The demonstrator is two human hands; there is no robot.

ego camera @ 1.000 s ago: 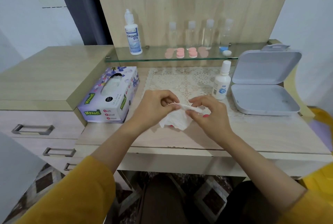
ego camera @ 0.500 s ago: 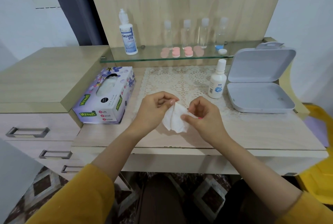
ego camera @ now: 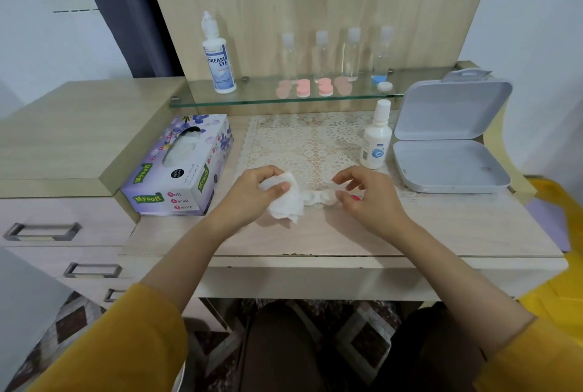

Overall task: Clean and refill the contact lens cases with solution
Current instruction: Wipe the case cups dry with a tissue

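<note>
This looks like a room in a home, at a dressing or vanity corner: a pale wood desk (ego camera: 441, 227) with a tall back panel, drawers (ego camera: 42, 231) with metal handles on the left, a lace mat (ego camera: 303, 145) laid over the top and a patterned rug (ego camera: 362, 334) on the floor beneath. A glass shelf (ego camera: 258, 98) carries personal-care things: a solution bottle (ego camera: 218, 57) marked DREAM EYE, a row of small clear bottles (ego camera: 351, 53) and pink lens cases (ego camera: 303, 88). A flowered tissue box (ego camera: 176, 170), an open grey plastic box (ego camera: 448, 145) and a dark curtain (ego camera: 132, 12) beside the white wall add to the domestic look.
</note>
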